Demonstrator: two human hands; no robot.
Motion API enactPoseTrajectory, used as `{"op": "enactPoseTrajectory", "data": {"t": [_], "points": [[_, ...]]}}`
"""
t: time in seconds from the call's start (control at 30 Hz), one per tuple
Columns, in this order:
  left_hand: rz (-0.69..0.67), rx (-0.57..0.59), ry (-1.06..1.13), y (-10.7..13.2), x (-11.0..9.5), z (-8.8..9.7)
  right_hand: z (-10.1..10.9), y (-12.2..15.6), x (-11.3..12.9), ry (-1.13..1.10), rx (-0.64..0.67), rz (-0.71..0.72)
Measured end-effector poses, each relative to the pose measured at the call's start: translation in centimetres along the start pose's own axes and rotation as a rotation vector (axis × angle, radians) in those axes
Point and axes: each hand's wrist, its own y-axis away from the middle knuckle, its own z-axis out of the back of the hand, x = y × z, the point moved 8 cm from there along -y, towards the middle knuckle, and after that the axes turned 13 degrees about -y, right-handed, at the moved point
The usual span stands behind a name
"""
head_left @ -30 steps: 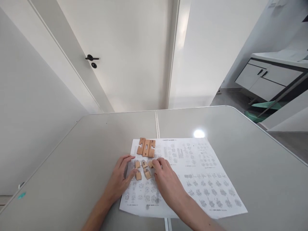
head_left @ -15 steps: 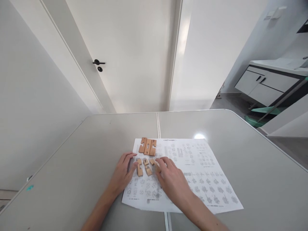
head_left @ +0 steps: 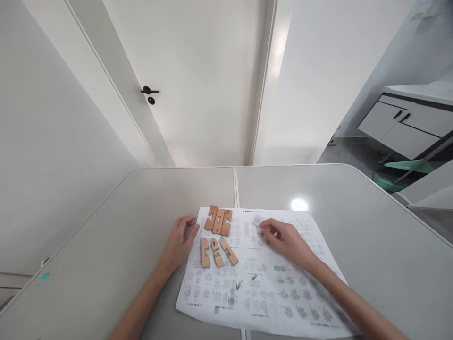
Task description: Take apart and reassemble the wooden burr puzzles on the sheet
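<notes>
Three notched wooden blocks [head_left: 218, 261] lie side by side on the printed sheet [head_left: 269, 250], just nearer the viewer than three numbered wooden plates [head_left: 223, 227]. The left hand [head_left: 177, 243], loosely curled with thumb and fingers parted, is empty by the sheet's left edge. The right hand [head_left: 285, 238], fingers bent towards the thumb, is over the sheet; its contents cannot be determined.

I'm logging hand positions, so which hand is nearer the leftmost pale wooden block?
Left. The left hand is just left of that block, not touching it; the right hand is farther off rightward, past the other pale blocks.
</notes>
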Motion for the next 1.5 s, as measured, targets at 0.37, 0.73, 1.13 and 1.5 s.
{"op": "enactPoseTrajectory", "data": {"t": [0.37,0.73,1.13,1.5], "points": [[0.058,-0.02,-0.117,-9.5,3.8,-2.1,1.7,-1.0,-1.8,-0.235,-0.041,-0.083],[-0.033,0.102,-0.344,-15.1,3.9,-3.6,1.3,-1.0,-2.4,-0.175,-0.029,-0.048],[-0.019,0.071,-0.515,-14.8,3.4,-4.4,1.1,-0.9,-3.0,-0.173,-0.02,-0.092],[-0.027,0.064,-0.477,-14.8,3.2,-4.0,1.1,-0.9,-2.9,-0.15,-0.016,-0.092]]}}
